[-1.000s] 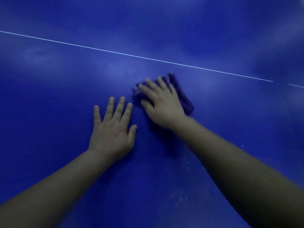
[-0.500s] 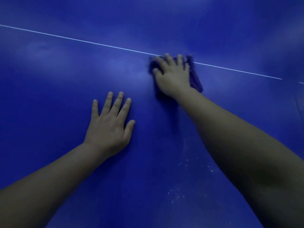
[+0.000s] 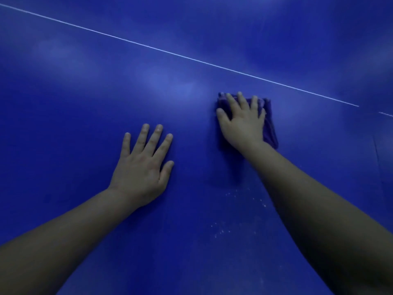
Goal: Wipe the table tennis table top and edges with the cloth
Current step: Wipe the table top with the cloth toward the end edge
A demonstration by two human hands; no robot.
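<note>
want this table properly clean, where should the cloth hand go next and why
Probably draw the right hand, pressing flat on the cloth, back toward the body. Pale specks dot the blue table top on the near side of the cloth, beside the right forearm, so a pull there should gather them. The left hand lies flat on the table as a brace and can stay.

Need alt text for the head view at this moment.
The right hand presses a folded dark purple cloth flat on the blue table tennis table top, short of its thin white line. The left hand rests flat beside it; pale specks lie nearer.
</note>
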